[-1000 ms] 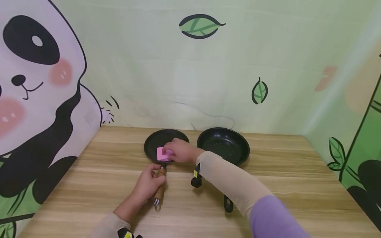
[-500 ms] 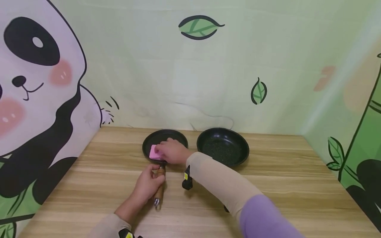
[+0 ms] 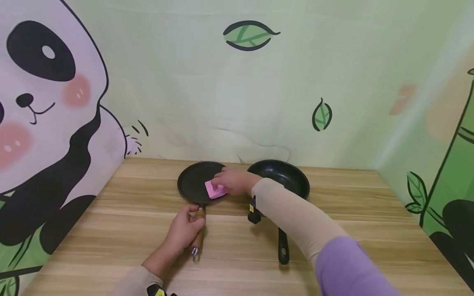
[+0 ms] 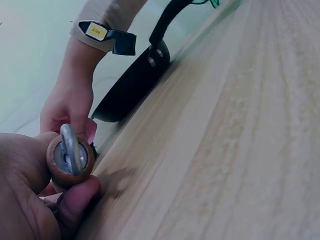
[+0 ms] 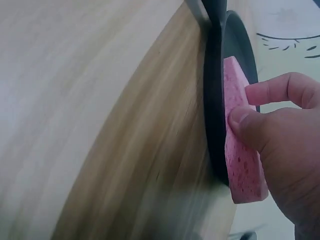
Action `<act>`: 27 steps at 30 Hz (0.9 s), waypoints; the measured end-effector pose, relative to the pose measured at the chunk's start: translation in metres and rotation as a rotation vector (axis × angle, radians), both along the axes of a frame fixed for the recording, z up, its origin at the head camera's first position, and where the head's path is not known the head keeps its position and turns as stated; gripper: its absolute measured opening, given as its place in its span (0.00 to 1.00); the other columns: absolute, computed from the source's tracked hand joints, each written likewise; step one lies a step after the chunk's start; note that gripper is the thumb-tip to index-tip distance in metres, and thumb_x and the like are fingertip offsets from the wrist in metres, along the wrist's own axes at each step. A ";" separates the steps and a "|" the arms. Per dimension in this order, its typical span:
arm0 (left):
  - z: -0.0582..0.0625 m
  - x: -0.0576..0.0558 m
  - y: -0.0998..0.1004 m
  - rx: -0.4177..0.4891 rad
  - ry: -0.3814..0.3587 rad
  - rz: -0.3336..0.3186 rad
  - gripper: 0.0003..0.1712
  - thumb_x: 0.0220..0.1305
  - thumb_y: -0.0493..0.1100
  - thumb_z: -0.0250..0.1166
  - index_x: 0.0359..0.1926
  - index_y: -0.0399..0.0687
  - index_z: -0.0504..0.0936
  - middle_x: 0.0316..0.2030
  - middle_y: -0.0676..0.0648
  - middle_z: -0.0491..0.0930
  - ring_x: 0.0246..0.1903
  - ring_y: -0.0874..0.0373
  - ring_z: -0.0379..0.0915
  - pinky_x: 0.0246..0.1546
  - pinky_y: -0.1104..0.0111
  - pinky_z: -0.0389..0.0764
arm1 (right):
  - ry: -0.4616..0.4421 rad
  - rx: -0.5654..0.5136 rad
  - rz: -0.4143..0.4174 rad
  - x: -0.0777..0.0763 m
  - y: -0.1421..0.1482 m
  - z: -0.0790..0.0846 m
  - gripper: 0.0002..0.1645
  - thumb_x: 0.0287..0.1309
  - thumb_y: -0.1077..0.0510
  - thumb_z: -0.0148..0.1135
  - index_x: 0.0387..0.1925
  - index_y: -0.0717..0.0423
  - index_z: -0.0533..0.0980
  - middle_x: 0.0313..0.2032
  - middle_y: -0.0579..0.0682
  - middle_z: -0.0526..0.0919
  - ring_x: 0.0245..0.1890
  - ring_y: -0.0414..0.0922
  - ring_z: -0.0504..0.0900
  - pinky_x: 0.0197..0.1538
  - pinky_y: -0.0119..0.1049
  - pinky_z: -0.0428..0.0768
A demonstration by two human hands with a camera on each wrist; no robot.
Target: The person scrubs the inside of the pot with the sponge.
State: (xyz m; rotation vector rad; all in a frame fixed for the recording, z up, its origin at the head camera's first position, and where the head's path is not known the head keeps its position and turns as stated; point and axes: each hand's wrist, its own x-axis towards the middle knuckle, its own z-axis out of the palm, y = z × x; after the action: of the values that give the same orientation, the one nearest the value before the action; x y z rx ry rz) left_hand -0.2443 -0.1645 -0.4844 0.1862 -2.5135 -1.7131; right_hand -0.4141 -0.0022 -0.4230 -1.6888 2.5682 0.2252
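Note:
A flat black pan (image 3: 194, 181) with a wooden handle (image 3: 198, 238) lies at the back of the table, left of centre. My left hand (image 3: 184, 228) grips that handle close to the pan; its metal hanging ring (image 4: 73, 150) faces the left wrist camera. In my right hand (image 3: 237, 181) is a pink sponge (image 3: 214, 190), pinched between thumb and fingers. The sponge overlaps the right part of the pan's surface. Up close in the right wrist view, the porous sponge (image 5: 240, 150) stands along the pan's rim (image 5: 214, 115), its lower end past it.
A deeper black frying pan (image 3: 301, 176) stands to the right, partly covered by my right forearm, its black handle (image 3: 283, 248) pointing toward me. Behind the wooden table (image 3: 344, 213) rises a green wall (image 3: 177, 82) with a panda and leaves.
My right hand first slid the sponge left over the flat pan, then right to the pan's right side. My left hand keeps its grip on the handle.

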 end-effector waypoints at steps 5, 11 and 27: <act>0.002 -0.003 -0.005 0.031 0.005 -0.018 0.23 0.48 0.34 0.62 0.49 0.38 0.71 0.19 0.46 0.67 0.11 0.58 0.63 0.05 0.69 0.66 | -0.025 -0.080 0.008 0.003 -0.011 -0.004 0.14 0.59 0.56 0.57 0.47 0.40 0.73 0.50 0.38 0.75 0.48 0.41 0.67 0.55 0.33 0.67; 0.001 -0.005 -0.008 0.044 -0.002 -0.030 0.24 0.49 0.34 0.62 0.50 0.38 0.70 0.20 0.46 0.67 0.09 0.59 0.62 0.04 0.68 0.65 | -0.088 -0.203 -0.096 0.012 -0.040 -0.017 0.12 0.59 0.51 0.57 0.45 0.38 0.73 0.47 0.36 0.76 0.42 0.40 0.66 0.49 0.31 0.67; -0.003 0.003 -0.002 0.008 0.005 -0.020 0.25 0.47 0.35 0.63 0.50 0.40 0.71 0.19 0.46 0.68 0.09 0.58 0.63 0.06 0.66 0.68 | 0.132 -0.262 -0.388 0.003 -0.094 -0.041 0.11 0.61 0.50 0.53 0.45 0.38 0.72 0.45 0.40 0.77 0.42 0.44 0.70 0.48 0.40 0.72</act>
State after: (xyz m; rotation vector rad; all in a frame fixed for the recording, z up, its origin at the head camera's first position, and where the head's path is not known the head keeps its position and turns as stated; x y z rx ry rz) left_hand -0.2415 -0.1669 -0.4877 0.1573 -2.5134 -1.7291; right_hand -0.4114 -0.0961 -0.4641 -1.2305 3.0699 -0.0237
